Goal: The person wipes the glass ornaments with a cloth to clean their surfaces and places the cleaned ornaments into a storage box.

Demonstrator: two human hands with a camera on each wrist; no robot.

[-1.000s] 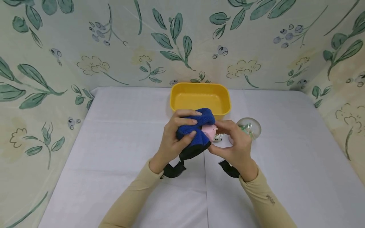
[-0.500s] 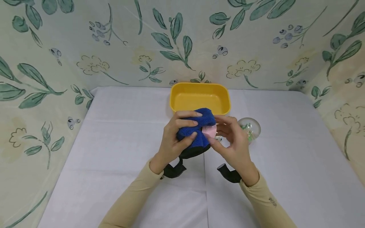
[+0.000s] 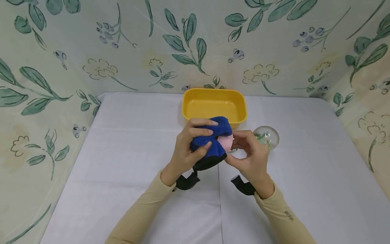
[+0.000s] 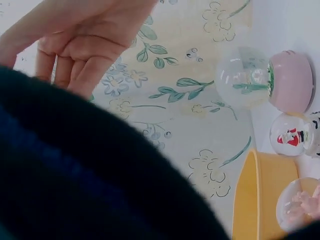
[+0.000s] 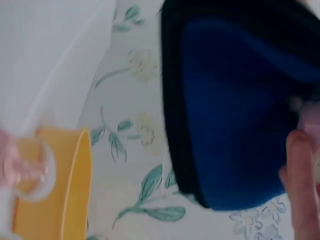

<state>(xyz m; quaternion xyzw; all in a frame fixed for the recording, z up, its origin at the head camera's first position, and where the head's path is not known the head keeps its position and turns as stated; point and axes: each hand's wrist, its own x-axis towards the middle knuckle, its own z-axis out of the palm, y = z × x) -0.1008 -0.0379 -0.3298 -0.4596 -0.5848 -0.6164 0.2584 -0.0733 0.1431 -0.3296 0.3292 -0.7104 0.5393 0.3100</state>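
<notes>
My left hand (image 3: 186, 147) grips a blue fleecy cloth (image 3: 223, 126) with a black edge, bunched around a pink object (image 3: 225, 143). Only the rounded pink end shows, like a snow globe base; the rest is hidden in the cloth. From the right, my right hand (image 3: 254, 154) pinches that pink end between thumb and fingers. Close up in the right wrist view, the cloth (image 5: 235, 120) hangs wide, and a finger (image 5: 302, 180) lies by the pink surface. Beyond the right hand stands a snow globe (image 3: 269, 135), whose pink base (image 4: 292, 82) shows in the left wrist view.
Behind the hands sits a yellow bin (image 3: 214, 93). A small snow globe (image 4: 290, 137) with a red figure and another globe (image 4: 302, 202) with pink shapes stand near it. Black curved pieces (image 3: 243, 185) stick out at the wrists. White cloth covers the table (image 3: 128, 135).
My right hand's fingers opened a little off the pink end half a second ago and have closed in on it again. Its printed lettering has turned out of sight. The left hand barely moved.
</notes>
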